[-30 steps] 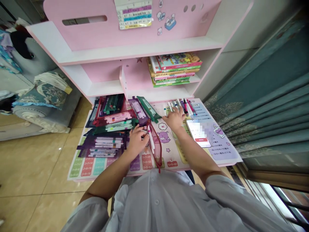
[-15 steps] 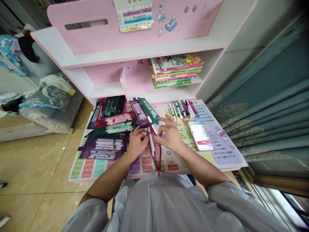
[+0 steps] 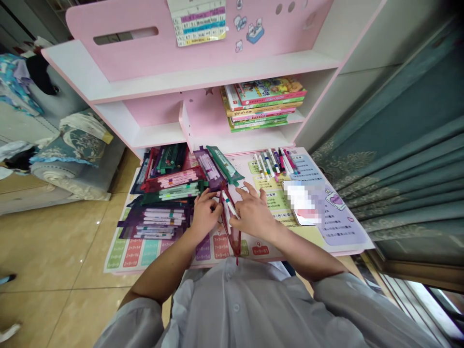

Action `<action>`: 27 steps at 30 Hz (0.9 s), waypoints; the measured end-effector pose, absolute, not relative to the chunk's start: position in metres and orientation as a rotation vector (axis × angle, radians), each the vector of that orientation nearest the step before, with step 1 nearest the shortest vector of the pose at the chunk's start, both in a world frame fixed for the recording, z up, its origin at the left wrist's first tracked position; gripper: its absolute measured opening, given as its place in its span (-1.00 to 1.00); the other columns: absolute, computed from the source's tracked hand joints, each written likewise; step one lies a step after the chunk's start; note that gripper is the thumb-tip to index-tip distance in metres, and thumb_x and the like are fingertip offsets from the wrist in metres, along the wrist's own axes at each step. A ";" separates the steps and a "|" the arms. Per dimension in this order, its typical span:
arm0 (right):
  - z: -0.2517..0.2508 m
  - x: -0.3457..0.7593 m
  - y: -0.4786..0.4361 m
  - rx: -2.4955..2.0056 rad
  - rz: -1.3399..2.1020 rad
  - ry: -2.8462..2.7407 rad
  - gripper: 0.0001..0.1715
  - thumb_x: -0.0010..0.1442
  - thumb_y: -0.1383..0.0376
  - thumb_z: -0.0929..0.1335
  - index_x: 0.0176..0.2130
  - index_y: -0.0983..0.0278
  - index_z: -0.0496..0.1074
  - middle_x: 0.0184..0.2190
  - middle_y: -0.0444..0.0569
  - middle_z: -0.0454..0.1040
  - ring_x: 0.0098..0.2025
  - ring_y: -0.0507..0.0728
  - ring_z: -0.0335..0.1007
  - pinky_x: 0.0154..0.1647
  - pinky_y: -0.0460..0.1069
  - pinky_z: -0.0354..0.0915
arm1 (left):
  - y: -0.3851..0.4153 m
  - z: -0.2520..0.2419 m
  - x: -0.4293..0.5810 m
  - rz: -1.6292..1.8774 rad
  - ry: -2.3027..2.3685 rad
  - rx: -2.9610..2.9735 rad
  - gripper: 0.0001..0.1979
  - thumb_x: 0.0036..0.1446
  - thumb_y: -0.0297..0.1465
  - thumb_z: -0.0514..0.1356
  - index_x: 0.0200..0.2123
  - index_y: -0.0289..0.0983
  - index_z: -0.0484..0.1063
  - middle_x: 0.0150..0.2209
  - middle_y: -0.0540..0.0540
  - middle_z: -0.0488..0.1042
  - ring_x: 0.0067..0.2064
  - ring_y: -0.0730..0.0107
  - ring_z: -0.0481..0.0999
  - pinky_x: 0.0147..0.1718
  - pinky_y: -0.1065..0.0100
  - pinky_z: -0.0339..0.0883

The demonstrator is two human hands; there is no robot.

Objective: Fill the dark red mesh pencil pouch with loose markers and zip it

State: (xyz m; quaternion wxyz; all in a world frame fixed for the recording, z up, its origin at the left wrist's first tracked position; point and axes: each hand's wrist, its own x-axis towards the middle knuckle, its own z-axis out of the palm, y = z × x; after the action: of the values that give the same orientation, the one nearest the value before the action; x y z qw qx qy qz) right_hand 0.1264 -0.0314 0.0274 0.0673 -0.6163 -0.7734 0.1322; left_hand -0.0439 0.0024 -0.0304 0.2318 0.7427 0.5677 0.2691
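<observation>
My left hand (image 3: pixel 205 215) grips the rim of a see-through red zip pouch (image 3: pixel 230 231) that hangs open at the desk's front edge. My right hand (image 3: pixel 253 213) is just to its right, with its fingers on a white marker (image 3: pixel 230 204) that slants down into the pouch's mouth. The lower part of that marker is hard to make out through the red material. Filled pouches of markers (image 3: pixel 165 191) lie stacked just left of my left hand, and loose markers (image 3: pixel 272 162) lie in a row above my right hand.
A phone with a pixelated screen (image 3: pixel 302 203) lies on the printed times-table desk mat (image 3: pixel 221 246), right of my right hand. Books fill a pink-and-white shelf (image 3: pixel 264 104) behind. A teal curtain (image 3: pixel 398 179) hangs right; a sofa (image 3: pixel 61 154) and tiled floor (image 3: pixel 54 241) lie left.
The white marker has moved down from above the pouch's mouth and now slants into it. My right hand has shifted down with it, and my left hand stays on the pouch.
</observation>
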 end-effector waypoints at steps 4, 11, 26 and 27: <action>0.018 0.121 -0.029 -1.860 0.330 -2.320 -0.75 0.06 0.25 0.35 -0.32 0.24 0.63 0.32 0.12 0.27 0.42 0.48 -0.11 0.31 0.51 -0.12 | 0.002 -0.030 -0.043 0.736 1.583 2.025 -0.76 0.10 -0.44 0.17 -0.61 -0.23 0.41 0.04 -0.08 0.59 0.31 0.02 0.32 0.28 -0.17 0.12; 0.012 0.110 -0.027 -1.886 0.328 -2.356 -0.67 0.12 0.22 0.35 -0.19 0.27 0.63 0.32 0.15 0.27 0.42 0.49 -0.12 0.31 0.51 -0.10 | 0.002 -0.031 -0.043 0.750 1.585 2.029 -0.75 0.08 -0.46 0.18 -0.63 -0.22 0.37 0.03 -0.06 0.59 0.31 0.05 0.33 0.27 -0.13 0.17; -0.002 0.106 -0.022 -1.906 0.302 -2.426 -0.66 0.17 0.17 0.36 -0.15 0.29 0.62 0.29 0.25 0.28 0.43 0.53 -0.15 0.29 0.52 -0.08 | 0.001 -0.033 -0.042 0.756 1.596 2.031 -0.76 0.08 -0.43 0.19 -0.62 -0.21 0.41 0.04 -0.05 0.58 0.29 0.08 0.35 0.28 -0.10 0.20; -0.002 0.107 -0.021 -1.895 0.310 -2.407 -0.68 0.17 0.17 0.36 -0.18 0.27 0.63 0.29 0.23 0.29 0.43 0.52 -0.14 0.29 0.51 -0.07 | 0.001 -0.034 -0.042 0.759 1.595 2.033 -0.77 0.08 -0.43 0.19 -0.62 -0.21 0.42 0.04 -0.04 0.59 0.29 0.08 0.35 0.28 -0.10 0.19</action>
State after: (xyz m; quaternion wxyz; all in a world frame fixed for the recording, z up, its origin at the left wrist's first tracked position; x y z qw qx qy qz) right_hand 0.1070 -0.0213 -0.0017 0.0314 -0.6151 -0.7814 0.1006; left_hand -0.0425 0.0015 -0.0339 0.2225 0.7359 0.5774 0.2748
